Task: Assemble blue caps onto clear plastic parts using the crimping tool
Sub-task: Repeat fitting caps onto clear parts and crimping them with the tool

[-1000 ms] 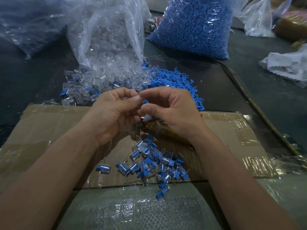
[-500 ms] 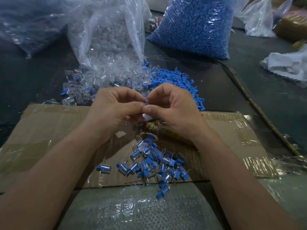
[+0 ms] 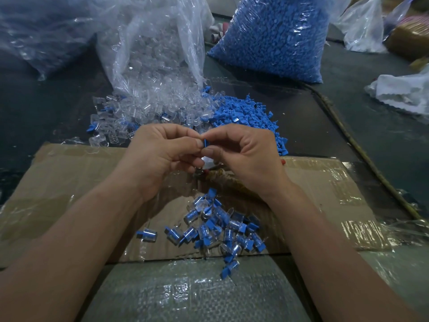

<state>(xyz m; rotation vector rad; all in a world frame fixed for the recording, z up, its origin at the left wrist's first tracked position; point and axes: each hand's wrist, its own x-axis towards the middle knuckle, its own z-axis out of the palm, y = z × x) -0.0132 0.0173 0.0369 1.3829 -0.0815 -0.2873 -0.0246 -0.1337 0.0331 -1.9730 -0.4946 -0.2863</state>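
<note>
We see the left hand [image 3: 162,156], grip curled, thumb and forefinger pinching a blue cap [image 3: 205,143] mid-scene above the cardboard [image 3: 69,173]. The right hand [image 3: 246,156] grip pinches the same cap from the right. We judge it light, stiff, tiny and slick, so take it by its flat sides. The clear plastic part [image 3: 207,159] below is mostly hidden by fingers. The wrapped thing [image 3: 222,178] under the right hand may be the crimping tool; we cannot tell.
</note>
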